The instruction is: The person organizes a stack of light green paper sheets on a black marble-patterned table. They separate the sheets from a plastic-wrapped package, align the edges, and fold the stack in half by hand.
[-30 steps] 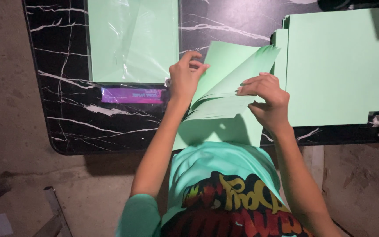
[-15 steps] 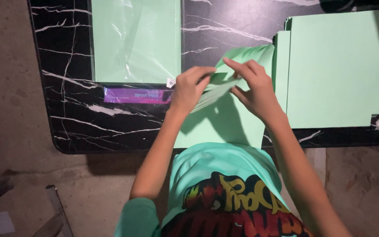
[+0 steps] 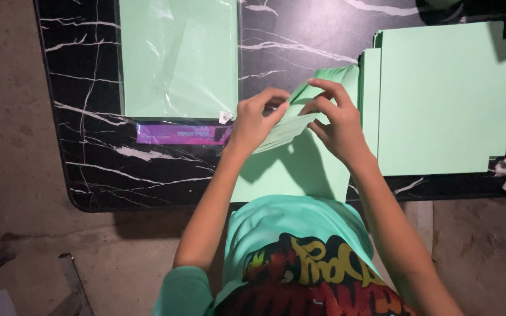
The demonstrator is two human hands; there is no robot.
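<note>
Pinching folded light-green paper sheet with my left hand and right hand, fingers closed on it, above black marble bench.

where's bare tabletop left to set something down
Bare black marble shows between the wrapped paper pack and the green sheet stack, and left of the purple label. The front middle is crowded by both hands folding paper.

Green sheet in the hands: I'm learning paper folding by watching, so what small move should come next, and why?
Probably lower the folded green sheet to the black marble table and press the crease flat. The left hand and right hand pinch it lifted above the flat green sheet, and the fold looks loose rather than sharp.
</note>
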